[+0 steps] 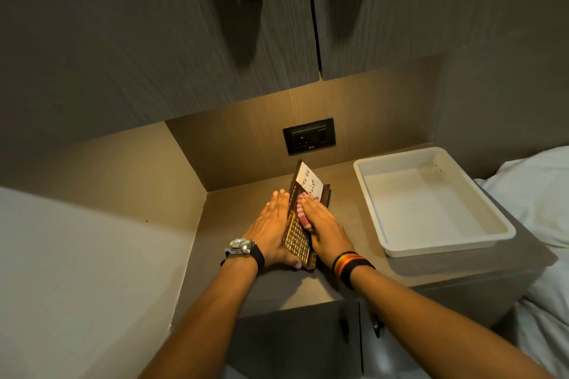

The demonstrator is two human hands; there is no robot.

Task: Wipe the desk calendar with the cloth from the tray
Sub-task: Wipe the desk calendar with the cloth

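Right hand (323, 224) presses the cloth (303, 215) flat-fingered onto the desk calendar (297, 237); left hand (271, 228) steadies its side, open-palmed.

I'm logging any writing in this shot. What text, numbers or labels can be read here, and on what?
"To Do List": handwritten on the white note on the desk calendar.
Calendar grid: gold figures, too small to read.
Socket plate: small mark at its lower edge, too blurred.
Watch dial: unreadable.
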